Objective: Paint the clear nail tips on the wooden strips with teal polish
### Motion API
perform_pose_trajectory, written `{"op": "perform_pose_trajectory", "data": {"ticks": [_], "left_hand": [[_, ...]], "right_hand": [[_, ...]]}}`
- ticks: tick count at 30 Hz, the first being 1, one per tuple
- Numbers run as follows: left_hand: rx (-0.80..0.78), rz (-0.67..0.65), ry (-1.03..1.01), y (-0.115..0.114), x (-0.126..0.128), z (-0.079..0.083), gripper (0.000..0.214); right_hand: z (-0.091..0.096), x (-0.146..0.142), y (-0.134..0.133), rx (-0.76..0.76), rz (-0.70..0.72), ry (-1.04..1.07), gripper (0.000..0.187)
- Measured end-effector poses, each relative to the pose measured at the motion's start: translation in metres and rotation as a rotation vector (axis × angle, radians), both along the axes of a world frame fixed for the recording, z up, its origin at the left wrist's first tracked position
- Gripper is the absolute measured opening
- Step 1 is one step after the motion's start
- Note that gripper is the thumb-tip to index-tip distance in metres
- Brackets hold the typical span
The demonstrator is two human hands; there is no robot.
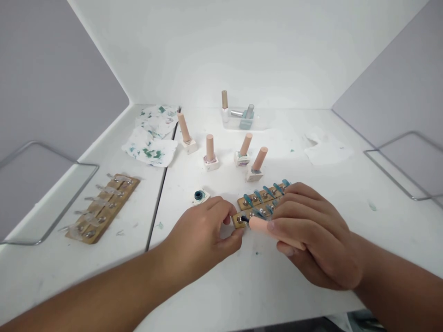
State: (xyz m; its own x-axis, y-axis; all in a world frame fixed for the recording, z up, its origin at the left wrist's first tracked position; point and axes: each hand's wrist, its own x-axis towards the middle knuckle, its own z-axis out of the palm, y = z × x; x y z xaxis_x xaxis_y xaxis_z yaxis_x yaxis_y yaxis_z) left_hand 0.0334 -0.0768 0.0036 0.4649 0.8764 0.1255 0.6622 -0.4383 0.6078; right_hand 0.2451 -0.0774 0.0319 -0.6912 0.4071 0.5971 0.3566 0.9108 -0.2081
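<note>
My right hand is closed around a peach-coloured polish brush cap, its dark brush tip touching the near end of a wooden nail-tip holder that carries several teal-painted false nails. My left hand pinches the left end of that holder between thumb and fingers. An open square bottle of teal polish stands just left of the left hand.
Several closed polish bottles with peach caps stand behind the holder. A second wooden holder with clear nail tips lies at the left. Stained paper towels lie at the back left, a clear tray with bottles at the back, and wire frames at both sides.
</note>
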Motion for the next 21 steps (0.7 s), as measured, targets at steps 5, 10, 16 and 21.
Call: {"op": "perform_pose_trajectory", "data": {"ticks": [5,10,16,21], "left_hand": [[-0.023,0.004,0.010,0.0005,0.0003,0.0008,0.007],[-0.009,0.010,0.014,0.0008,-0.0004,0.0004,0.008],[-0.012,-0.010,0.013,0.0014,-0.0006,-0.0006,0.007],[-0.015,-0.010,0.008,0.0001,-0.0009,-0.0022,0.006]], "right_hand": [[0.0029,0.0006,-0.0013,-0.079,0.050,-0.036,0.018],[0.0066,0.0013,-0.0047,-0.057,0.072,-0.009,0.014],[0.0003,0.0007,0.0005,0.011,0.007,0.031,0.028],[-0.0016,-0.0004,0.0022,-0.010,-0.042,0.004,0.025]]}}
